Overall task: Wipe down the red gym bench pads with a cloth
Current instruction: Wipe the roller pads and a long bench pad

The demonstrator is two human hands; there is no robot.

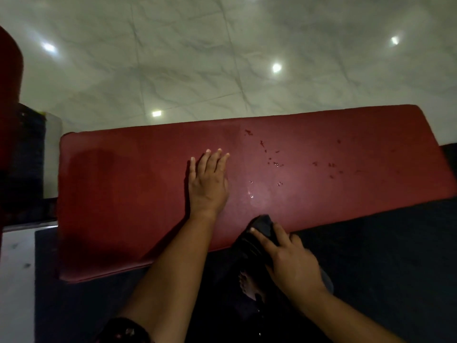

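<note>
long red bench pad (123,194) runs across the view, slightly tilted, far end off to the right. left hand (209,184) lies flat on the pad's middle, palm down, fingers straight and close together, nothing held. right hand (289,258) is at the pad's near edge, fingers and thumb curled round a dark cloth (263,225). top of the cloth sits bunched on the edge of the pad, rest of it hangs below, dark against dark, so can't tell how far it goes. droplets (275,163) are scattered on the pad surface right of the left hand, btwn it and the far end, some catching the light. left part of the pad looks darker and smooth. beyond the pad, pale marble-look floor tiles (197,58) w/ bright ceiling-light reflections (276,67). under the near side, a black mat (371,256). at the left edge, part of a 2nd red pad (10,82) above a dark frame (27,157), details too dim to make out.
</note>
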